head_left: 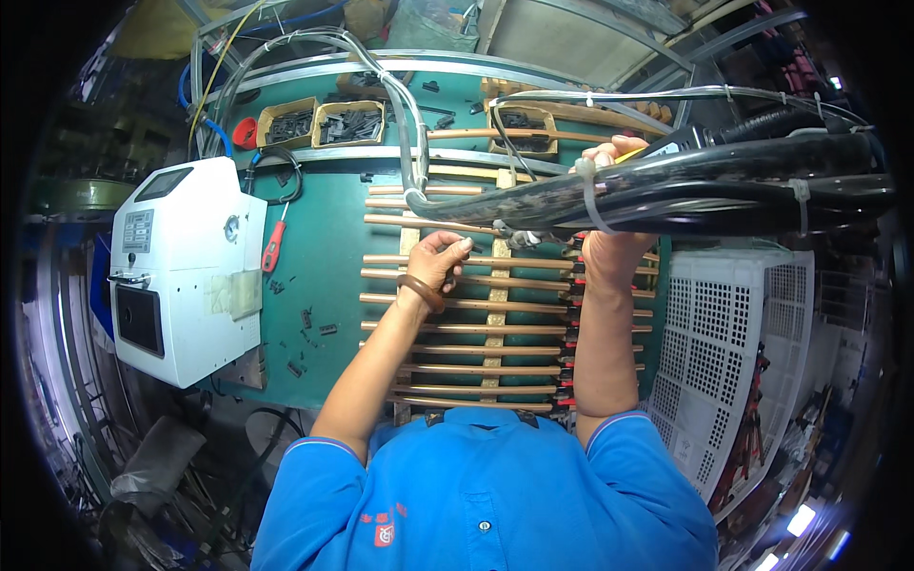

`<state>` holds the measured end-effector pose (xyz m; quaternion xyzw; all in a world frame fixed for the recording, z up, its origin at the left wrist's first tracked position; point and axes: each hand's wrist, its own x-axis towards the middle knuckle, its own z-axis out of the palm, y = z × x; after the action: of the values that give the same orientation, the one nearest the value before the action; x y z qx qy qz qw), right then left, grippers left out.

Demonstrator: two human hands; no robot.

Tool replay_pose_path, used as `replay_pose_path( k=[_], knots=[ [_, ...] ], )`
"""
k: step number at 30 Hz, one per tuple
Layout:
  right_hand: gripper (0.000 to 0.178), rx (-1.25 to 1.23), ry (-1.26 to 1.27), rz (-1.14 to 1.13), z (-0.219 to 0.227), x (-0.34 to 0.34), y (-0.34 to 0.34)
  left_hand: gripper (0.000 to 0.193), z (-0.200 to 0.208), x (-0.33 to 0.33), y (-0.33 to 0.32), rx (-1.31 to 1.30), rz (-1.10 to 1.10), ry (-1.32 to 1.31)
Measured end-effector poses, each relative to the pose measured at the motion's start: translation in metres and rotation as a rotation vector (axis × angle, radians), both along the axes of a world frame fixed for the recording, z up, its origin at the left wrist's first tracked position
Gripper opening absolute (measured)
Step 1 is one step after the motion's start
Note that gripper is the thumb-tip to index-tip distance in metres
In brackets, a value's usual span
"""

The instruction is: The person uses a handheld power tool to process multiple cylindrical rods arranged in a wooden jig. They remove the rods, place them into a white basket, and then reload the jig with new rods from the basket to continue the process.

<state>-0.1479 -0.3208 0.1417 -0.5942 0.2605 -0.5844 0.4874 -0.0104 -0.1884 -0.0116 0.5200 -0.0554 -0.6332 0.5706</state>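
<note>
My left hand (440,262), with a brown bangle on its wrist, hovers over a row of brown rods (457,328). Its thumb and fingertips are pinched together; whatever they hold, if anything, is too small to make out. My right hand (609,152) is closed around a black-and-yellow power tool (671,143), mostly hidden behind a thick black hose bundle (685,186). The silver tip (522,238) in front of the bundle is above the rods, just right of my left hand. Black and red fittings (568,347) sit along the rods' right ends.
A white machine (181,276) stands left, near a red-handled screwdriver (274,247) and loose black parts (328,329) on the green table (319,214). Boxes of black pieces (349,124) line the back. White perforated crates (709,333) stand right. Tied hoses (405,105) arch overhead.
</note>
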Motion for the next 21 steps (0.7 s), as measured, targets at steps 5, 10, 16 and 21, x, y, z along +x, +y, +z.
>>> replay_pose_path(
  k=[5, 10, 16, 21],
  knots=[
    [0.037, -0.013, -0.021, -0.010, 0.001, 0.006, -0.001, 0.023, -0.018, 0.005, -0.027, -0.040, -0.082, -0.466],
    [0.029, -0.012, -0.019, -0.015, -0.005, 0.012, -0.006, 0.026, -0.041, 0.009, -0.045, 0.036, -0.179, -0.376],
    [0.027, 0.050, -0.097, -0.028, -0.014, 0.010, -0.012, 0.026, -0.051, 0.006, -0.047, 0.057, -0.110, -0.195],
    [0.028, -0.031, 0.006, 0.015, -0.009, 0.009, -0.010, 0.028, -0.042, 0.007, -0.036, -0.085, -0.174, -0.446]
  ],
)
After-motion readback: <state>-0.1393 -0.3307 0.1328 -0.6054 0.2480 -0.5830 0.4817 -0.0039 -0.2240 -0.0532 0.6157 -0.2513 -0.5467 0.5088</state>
